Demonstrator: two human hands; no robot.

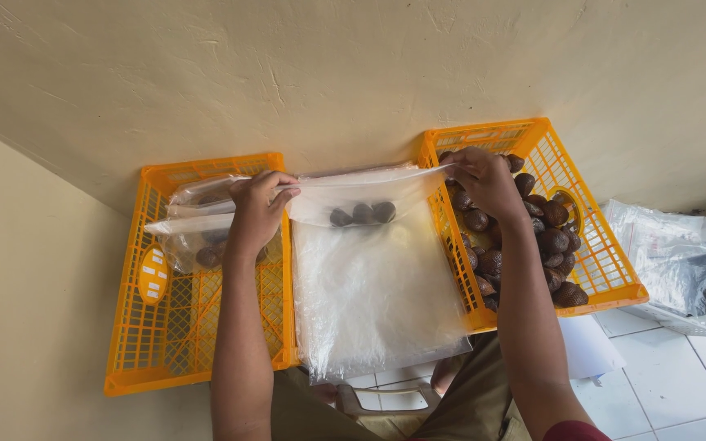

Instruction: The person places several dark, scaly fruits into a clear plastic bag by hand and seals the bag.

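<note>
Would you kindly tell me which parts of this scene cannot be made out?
Head view only:
- Left crate: its contents, blurred behind bagged plastic.
- Right crate: fruit count, hidden by right hand and forearm.
- Clear bag: lower edge, hidden behind the lap.
- Left hand: fingertips, curled over the bag's rim.

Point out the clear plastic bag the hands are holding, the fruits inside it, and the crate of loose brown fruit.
clear plastic bag (377,286), head view, on its flat lower panel.
fruits inside the bag (362,214), head view, on the middle one of three.
right orange crate (606,278), head view, on its bare slatted wall.
</note>
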